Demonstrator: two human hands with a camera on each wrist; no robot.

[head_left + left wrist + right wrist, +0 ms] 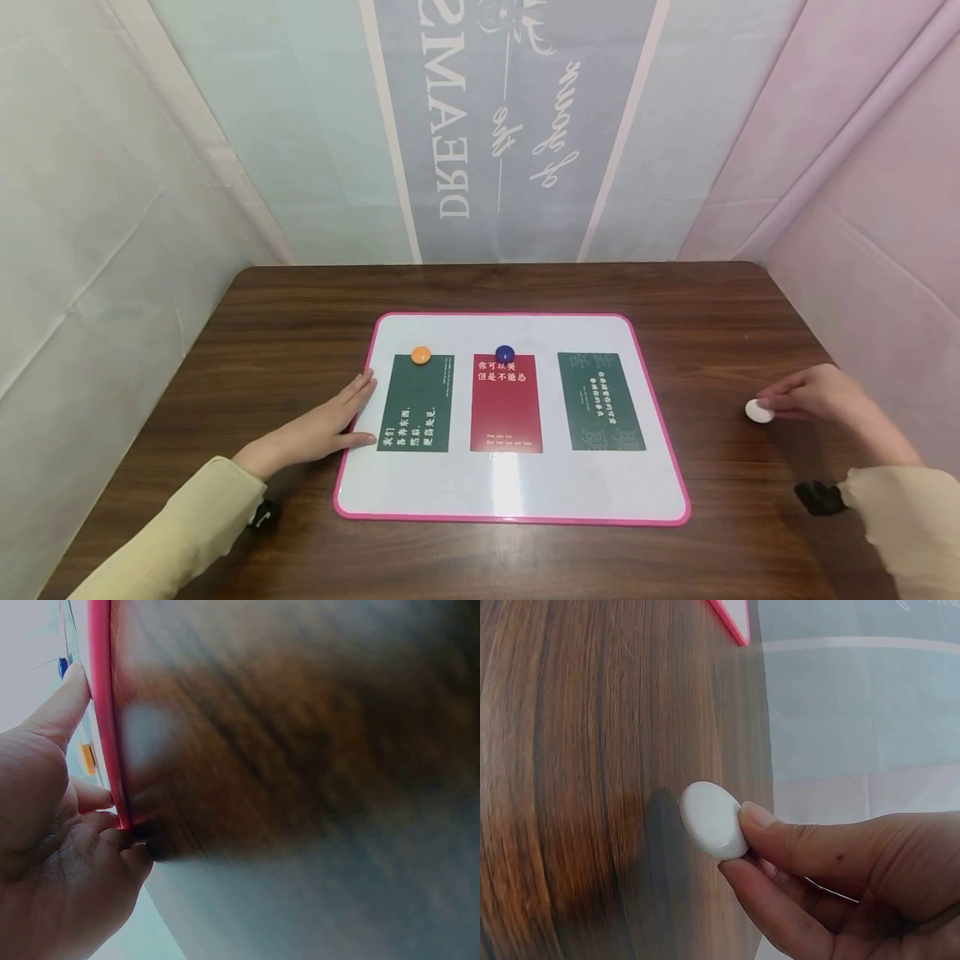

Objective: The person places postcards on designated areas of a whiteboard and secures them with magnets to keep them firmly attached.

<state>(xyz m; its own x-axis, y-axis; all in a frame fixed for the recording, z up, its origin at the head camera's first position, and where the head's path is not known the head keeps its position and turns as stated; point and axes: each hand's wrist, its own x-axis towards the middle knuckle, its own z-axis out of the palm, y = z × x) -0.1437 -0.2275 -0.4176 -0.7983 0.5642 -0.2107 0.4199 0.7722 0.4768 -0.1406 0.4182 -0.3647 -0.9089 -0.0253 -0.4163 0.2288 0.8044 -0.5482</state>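
Observation:
My right hand (813, 395) pinches a round white magnet (712, 820) between thumb and fingers, to the right of the board. Along the left edge of the pink-rimmed whiteboard (510, 492), my left hand (322, 427) rests with its fingers extended, touching the rim. Three cards lie on the board: a green card (416, 408) at left, a red card (506, 412) in the middle, another green card (602, 404) at right. An orange magnet (421, 355) sits on the left card's top edge, a dark blue magnet (505, 355) on the red card's top edge.
The board lies flat on a dark wooden table (300, 300). A printed cloth (510, 125) hangs behind the table, with pale fabric at both sides. A black wrist strap piece (819, 498) shows beside the right sleeve.

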